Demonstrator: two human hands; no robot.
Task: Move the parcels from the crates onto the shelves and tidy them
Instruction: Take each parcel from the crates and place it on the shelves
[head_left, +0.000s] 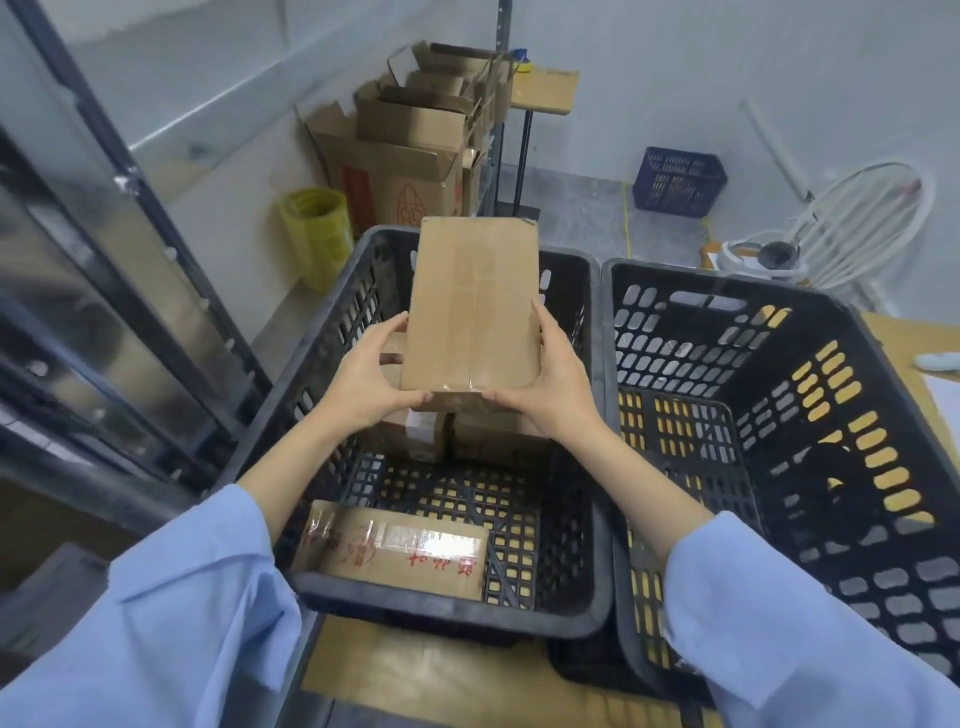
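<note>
Two hands on one brown parcel (472, 306), held up over the left crate (457, 618). The left hand (370, 374) and right hand (553, 387) both grip its near end, fingers up the sides, thumbs along the near edge, forearms stretched forward. The other parcels (400, 553) sit down in the crate.

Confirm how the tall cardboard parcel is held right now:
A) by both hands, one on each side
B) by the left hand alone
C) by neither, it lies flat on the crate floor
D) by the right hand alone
A: the left hand and the right hand each grip one side of the cardboard parcel, held up over the black crate.
</note>
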